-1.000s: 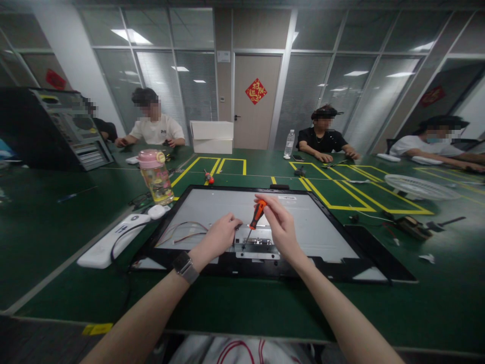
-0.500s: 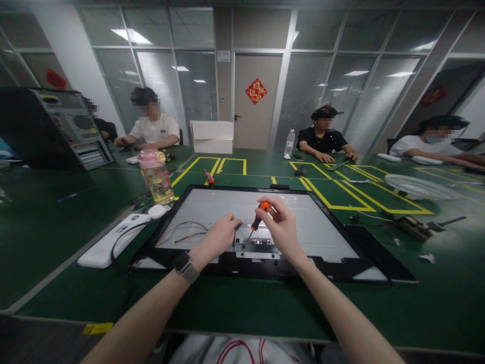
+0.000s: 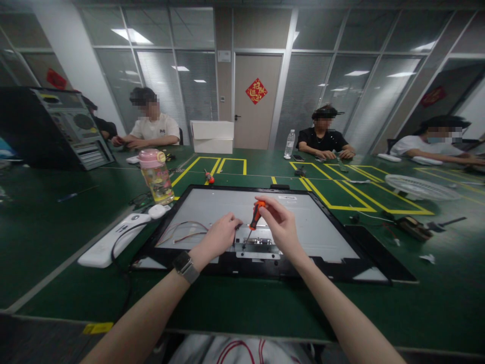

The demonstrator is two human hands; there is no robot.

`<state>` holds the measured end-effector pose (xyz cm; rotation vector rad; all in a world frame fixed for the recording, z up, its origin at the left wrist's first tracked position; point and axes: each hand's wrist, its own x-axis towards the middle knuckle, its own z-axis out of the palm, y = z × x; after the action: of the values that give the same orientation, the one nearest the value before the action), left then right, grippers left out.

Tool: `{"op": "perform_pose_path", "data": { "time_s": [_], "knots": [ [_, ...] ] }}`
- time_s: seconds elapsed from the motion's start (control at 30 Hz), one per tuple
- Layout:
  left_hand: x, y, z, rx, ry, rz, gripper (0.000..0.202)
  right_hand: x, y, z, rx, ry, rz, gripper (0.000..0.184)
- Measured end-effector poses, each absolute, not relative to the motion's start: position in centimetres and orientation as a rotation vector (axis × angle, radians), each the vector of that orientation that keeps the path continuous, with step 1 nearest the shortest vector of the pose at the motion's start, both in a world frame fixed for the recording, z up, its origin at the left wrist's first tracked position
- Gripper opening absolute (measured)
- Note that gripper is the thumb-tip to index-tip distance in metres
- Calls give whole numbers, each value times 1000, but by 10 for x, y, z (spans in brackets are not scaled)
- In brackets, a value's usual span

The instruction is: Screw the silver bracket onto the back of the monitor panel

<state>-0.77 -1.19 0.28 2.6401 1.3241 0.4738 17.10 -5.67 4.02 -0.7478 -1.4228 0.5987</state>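
A flat display panel [image 3: 322, 230] with a grey back and black frame lies on the table before me. Near its front edge sits a metal bracket [image 3: 259, 248]. My right hand [image 3: 282, 222] grips an orange-and-black screwdriver [image 3: 256, 216], tilted, its tip down at the bracket's left part. With fingers curled, my left hand [image 3: 222, 233] holds the bracket's left end; its fingertips are partly hidden, beside a small dark piece. Thin wires [image 3: 185, 227] run across the panel left of that hand.
To the left are a white power bank-like block [image 3: 109, 245], a pink-lidded bottle [image 3: 155, 177] and a black computer case [image 3: 56, 129]. A black flat piece [image 3: 382, 255] and a dark tool [image 3: 415, 227] lie right. Several people sit across the table.
The screwdriver handle and my right hand have shifted slightly left, making the screwdriver more upright. My left hand stays in place. A person across has moved their hands over a small board.
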Motion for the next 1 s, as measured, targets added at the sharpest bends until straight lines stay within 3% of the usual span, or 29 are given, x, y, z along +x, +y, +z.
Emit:
{"op": "perform_pose_path", "data": {
  "time_s": [0.1, 0.23, 0.43, 0.73, 1.0],
  "knots": [
    [-8, -12, 3, 2645, 1324, 469, 38, 173, -54, 40, -757, -1419, 524, 15],
    [-8, -11, 1, 2656, 1320, 479, 39, 175, -56, 40, -785, -1482, 474, 24],
    [-8, -10, -2, 2662, 1322, 486, 39, 173, -59, 39, -718, -1486, 625, 29],
    [-9, -9, -2, 2662, 1303, 491, 39, 173, -54, 40, -764, -1410, 536, 12],
    [-8, -10, 0, 2656, 1332, 472, 40, 175, -59, 42, -770, -1500, 527, 27]
  ]
}}
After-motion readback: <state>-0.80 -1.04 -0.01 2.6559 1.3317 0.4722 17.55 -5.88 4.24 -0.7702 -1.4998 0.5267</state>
